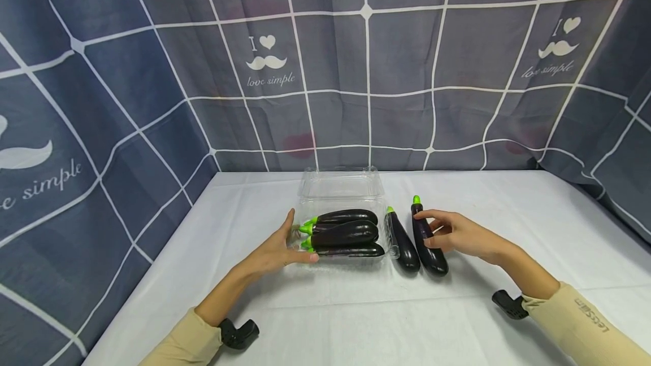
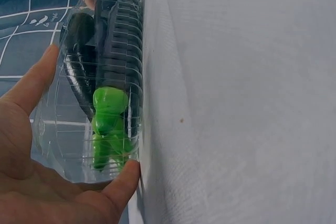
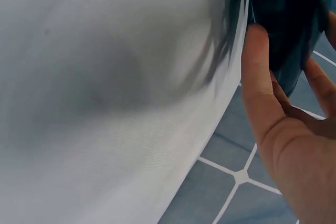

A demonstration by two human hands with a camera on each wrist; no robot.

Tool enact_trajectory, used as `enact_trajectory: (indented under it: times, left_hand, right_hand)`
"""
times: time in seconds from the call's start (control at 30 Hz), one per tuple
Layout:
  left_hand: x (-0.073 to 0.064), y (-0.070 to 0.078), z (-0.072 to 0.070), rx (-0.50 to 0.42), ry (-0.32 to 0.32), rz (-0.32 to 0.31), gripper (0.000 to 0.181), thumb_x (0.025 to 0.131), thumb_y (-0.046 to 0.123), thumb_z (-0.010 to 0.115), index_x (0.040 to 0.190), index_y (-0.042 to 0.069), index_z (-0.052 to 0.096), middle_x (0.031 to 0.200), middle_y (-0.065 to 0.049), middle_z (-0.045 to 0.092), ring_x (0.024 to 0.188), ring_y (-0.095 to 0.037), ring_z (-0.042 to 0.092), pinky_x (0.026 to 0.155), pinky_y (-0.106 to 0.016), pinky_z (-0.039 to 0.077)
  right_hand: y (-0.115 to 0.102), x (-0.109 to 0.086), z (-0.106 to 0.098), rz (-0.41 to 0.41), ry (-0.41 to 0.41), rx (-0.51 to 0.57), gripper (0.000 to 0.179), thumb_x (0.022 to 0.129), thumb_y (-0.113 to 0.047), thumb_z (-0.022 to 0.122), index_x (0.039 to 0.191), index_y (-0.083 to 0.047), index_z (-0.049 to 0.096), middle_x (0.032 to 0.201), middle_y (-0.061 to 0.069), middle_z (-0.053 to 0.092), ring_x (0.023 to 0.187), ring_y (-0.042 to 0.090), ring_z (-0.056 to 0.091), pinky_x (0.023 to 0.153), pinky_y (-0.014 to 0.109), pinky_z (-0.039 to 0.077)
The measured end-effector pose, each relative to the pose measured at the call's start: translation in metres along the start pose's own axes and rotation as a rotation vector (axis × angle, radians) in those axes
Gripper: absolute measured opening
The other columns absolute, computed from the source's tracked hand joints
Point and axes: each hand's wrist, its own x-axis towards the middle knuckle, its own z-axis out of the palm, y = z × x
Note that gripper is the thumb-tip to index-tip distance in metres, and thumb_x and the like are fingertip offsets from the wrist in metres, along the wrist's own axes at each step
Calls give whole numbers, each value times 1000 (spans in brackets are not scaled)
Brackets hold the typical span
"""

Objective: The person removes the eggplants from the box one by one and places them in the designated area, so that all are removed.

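A clear plastic clamshell box (image 1: 351, 261) stands on the table with its lid (image 1: 341, 185) raised at the back. Inside it lie dark eggplants (image 1: 346, 234), their bright green stems pointing left. At the box's left end is my left hand (image 1: 274, 250), thumb along the front and fingers spread toward the back; in the left wrist view the fingertips touch the plastic. Two more eggplants lie right of the box. One eggplant (image 1: 405, 250) leans close to the box wall. My right hand (image 1: 460, 234) grips the outer eggplant (image 1: 429, 256) between thumb and fingers.
White cloth (image 1: 356, 321) covers the table. A dark grid-patterned curtain (image 1: 335, 72) hangs behind it and along both sides. Black wrist devices (image 1: 239, 334) sit at both sleeve cuffs.
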Motion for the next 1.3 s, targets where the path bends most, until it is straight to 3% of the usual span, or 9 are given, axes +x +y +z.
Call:
enact_trajectory:
  times: [0.37, 0.77, 1.3]
  left_hand:
    - [-1, 1, 0, -11, 4, 7, 128, 75, 37, 87, 159, 18, -8, 164, -10, 1, 148, -29, 6, 112, -61, 19]
    - [0, 1, 0, -2, 14, 0, 128, 75, 37, 87, 159, 18, -7, 164, -9, 1, 148, -29, 5, 112, -61, 17]
    - [-1, 0, -1, -6, 10, -2, 127, 75, 38, 86, 159, 17, -7, 164, -9, 1, 148, -30, 7, 111, -62, 20]
  right_hand:
    - [4, -1, 2, 4, -25, 1, 64, 93, -14, 67, 148, 2, 38, 125, 26, 55, 102, 28, 60, 81, 38, 52]
    - [5, -1, 6, 48, -15, -1, 58, 94, -16, 66, 141, 9, 44, 124, 22, 58, 107, 26, 59, 85, 38, 51]
    - [6, 1, 9, 82, -9, 34, 57, 95, -17, 65, 143, 5, 43, 125, 22, 55, 104, 27, 59, 81, 39, 51]
